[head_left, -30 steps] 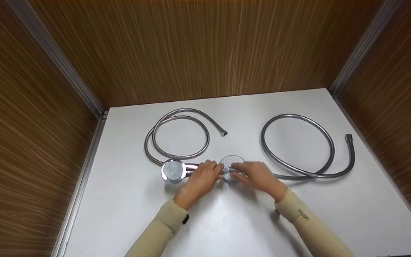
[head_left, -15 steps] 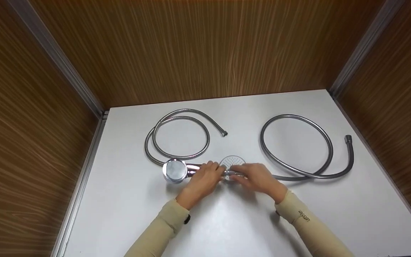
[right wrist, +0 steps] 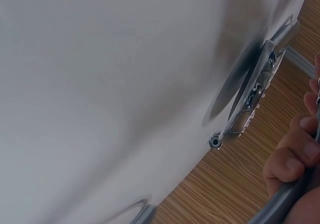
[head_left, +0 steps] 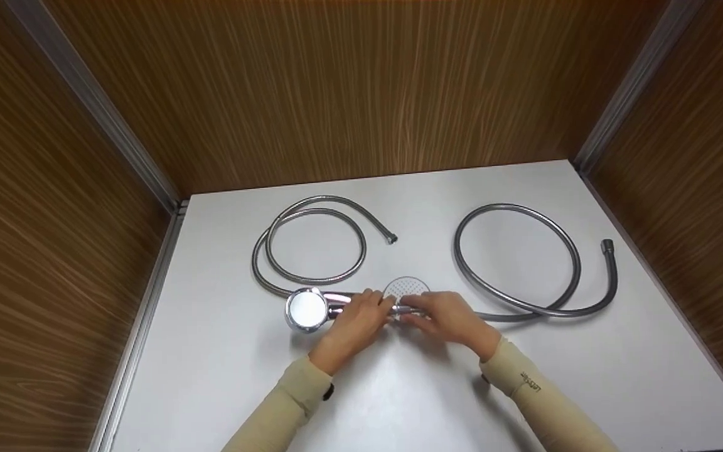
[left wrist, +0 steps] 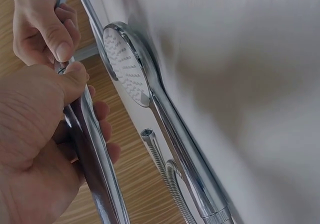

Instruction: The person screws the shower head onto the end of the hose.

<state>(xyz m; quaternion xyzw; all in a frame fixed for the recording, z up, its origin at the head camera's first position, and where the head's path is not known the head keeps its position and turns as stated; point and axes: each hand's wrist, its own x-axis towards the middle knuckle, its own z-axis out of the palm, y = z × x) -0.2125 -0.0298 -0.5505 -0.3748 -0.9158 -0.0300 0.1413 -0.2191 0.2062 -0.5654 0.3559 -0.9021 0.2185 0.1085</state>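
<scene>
My left hand (head_left: 358,317) grips the handle (left wrist: 95,149) of a chrome hand shower. Its round head (head_left: 307,309) sticks out to the left, flat disc facing up. At the handle's right end, my right hand (head_left: 452,314) pinches the end of a smooth grey shower hose (head_left: 506,317). Hose end and handle meet between the two hands; fingers partly hide the joint. Just behind the hands, a second hand shower (left wrist: 125,66) with a white nozzle face lies on the table, its handle running left, partly covered in the head view.
A ribbed metal hose (head_left: 363,251) lies coiled at the back left, its free end (head_left: 391,238) pointing right. The grey hose loops over the right of the white table (head_left: 637,370), its other end fitting (head_left: 607,246) near the right edge. Wood-grain panels (head_left: 361,94) enclose the table.
The held shower head has rolled slightly, so its disc now faces up more and looks brighter. Both hands stay at the joint, with small shifts of the right fingers. The camera view has shifted slightly.
</scene>
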